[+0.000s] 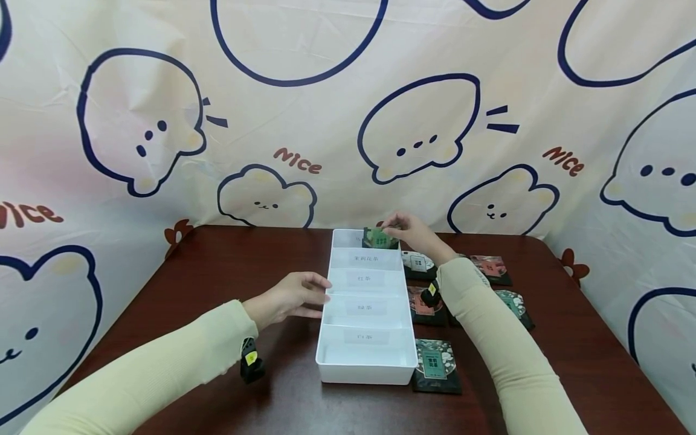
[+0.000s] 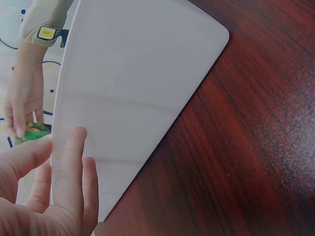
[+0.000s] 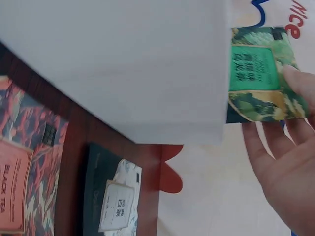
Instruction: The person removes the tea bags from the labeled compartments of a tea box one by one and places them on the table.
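A long white divided box (image 1: 365, 374) stands on the table, with a paper label on each compartment. At its far end my right hand (image 1: 405, 231) pinches a green tea packet (image 1: 379, 238) by its edge, thumb on the printed face. In the right wrist view, the packet (image 3: 256, 73) stands above the box's rim, its lower part partly hidden by the wall. My left hand (image 1: 290, 296) touches the box's left side with extended fingers. The left wrist view shows fingers (image 2: 71, 167) against the outer wall.
Right of the box lie several more tea packets: a white-labelled one (image 1: 418, 264), red ones (image 1: 424, 305) (image 1: 490, 267), and green-labelled ones (image 1: 434, 364) (image 1: 513, 304). My right forearm passes over some of them. A patterned cloth (image 1: 337, 139) hangs behind the table.
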`<state>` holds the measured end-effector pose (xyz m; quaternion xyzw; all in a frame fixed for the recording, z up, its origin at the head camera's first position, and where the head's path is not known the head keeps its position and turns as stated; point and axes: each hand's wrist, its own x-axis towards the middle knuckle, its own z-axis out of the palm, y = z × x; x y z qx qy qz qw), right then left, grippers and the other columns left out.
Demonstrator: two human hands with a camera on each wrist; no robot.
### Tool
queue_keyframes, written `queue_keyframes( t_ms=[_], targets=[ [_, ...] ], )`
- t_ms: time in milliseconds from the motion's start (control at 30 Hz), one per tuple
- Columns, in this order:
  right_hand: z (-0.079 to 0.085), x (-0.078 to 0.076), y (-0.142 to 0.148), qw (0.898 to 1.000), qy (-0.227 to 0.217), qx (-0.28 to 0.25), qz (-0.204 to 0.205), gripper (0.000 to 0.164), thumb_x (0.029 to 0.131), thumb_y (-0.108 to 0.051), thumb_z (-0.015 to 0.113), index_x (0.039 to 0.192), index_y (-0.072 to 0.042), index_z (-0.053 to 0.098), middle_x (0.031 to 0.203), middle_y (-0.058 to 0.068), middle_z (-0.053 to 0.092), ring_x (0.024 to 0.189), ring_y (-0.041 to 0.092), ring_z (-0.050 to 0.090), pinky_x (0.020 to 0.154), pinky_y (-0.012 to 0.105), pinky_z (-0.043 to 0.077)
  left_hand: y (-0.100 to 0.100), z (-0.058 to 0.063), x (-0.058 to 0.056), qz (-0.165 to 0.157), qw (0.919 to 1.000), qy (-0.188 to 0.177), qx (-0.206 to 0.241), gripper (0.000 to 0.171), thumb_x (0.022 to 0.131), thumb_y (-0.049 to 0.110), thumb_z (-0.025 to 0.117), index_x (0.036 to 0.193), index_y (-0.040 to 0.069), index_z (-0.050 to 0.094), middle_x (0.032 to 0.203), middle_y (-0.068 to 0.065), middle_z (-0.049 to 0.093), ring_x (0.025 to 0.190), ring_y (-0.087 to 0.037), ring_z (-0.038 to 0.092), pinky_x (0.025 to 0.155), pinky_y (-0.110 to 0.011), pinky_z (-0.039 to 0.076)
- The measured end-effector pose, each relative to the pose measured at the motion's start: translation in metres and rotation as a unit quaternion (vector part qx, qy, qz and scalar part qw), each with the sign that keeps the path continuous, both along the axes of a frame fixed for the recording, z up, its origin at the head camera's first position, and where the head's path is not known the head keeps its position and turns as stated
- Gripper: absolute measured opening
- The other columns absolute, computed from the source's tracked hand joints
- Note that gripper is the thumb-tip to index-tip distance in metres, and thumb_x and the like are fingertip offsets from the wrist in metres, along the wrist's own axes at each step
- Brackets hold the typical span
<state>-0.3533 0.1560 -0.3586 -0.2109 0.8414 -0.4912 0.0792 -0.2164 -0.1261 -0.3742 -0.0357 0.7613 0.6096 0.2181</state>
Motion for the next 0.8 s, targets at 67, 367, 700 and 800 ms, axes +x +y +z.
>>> queue_keyframes(
  t_ms=[67, 367, 700, 800],
  targets=[
    [0.003, 0.000, 0.001, 0.999, 0.016, -0.037, -0.013, 0.019, 0.097, -0.018, 0.059, 0.111, -0.005, 0.059, 0.115, 0.007, 0.058, 0.102, 0.021, 0.055, 0.090, 0.033, 0.050, 0.000, 0.001, 0.000, -0.004, 1.0000, 0.001, 0.000, 0.034, 0.088, 0.000, 0.067, 0.120, 0.000, 0.057, 0.110, -0.018, 0.061, 0.086, -0.023, 0.067, 0.081, -0.045, 0.059],
    [0.029, 0.015, 0.007, 0.970, 0.097, -0.217, -0.053, 0.014, 0.095, -0.013, 0.062, 0.107, -0.007, 0.062, 0.102, -0.009, 0.060, 0.092, 0.008, 0.056, 0.078, 0.018, 0.050, 0.000, 0.000, -0.002, 0.000, 1.0000, -0.005, -0.002, 0.035, 0.087, 0.000, 0.068, 0.120, 0.001, 0.057, 0.110, -0.017, 0.061, 0.087, -0.023, 0.067, 0.078, -0.042, 0.060],
    [0.051, 0.050, 0.025, 0.948, 0.140, -0.276, -0.072, 0.012, 0.091, -0.012, 0.067, 0.101, -0.019, 0.066, 0.099, -0.008, 0.064, 0.076, 0.006, 0.057, 0.066, 0.015, 0.051, 0.000, 0.000, 0.000, -0.003, 1.0000, 0.005, 0.001, 0.035, 0.087, 0.000, 0.067, 0.120, 0.000, 0.057, 0.110, -0.018, 0.061, 0.086, -0.023, 0.068, 0.080, -0.045, 0.060],
    [0.051, 0.063, 0.034, 0.952, 0.146, -0.259, -0.078, 0.014, 0.091, -0.016, 0.068, 0.105, -0.016, 0.066, 0.100, -0.006, 0.063, 0.075, 0.006, 0.056, 0.065, 0.015, 0.052, -0.001, -0.001, 0.000, 0.003, 1.0000, 0.001, 0.001, 0.034, 0.087, 0.000, 0.067, 0.120, 0.000, 0.058, 0.110, -0.018, 0.061, 0.087, -0.024, 0.068, 0.081, -0.046, 0.059]
  ],
)
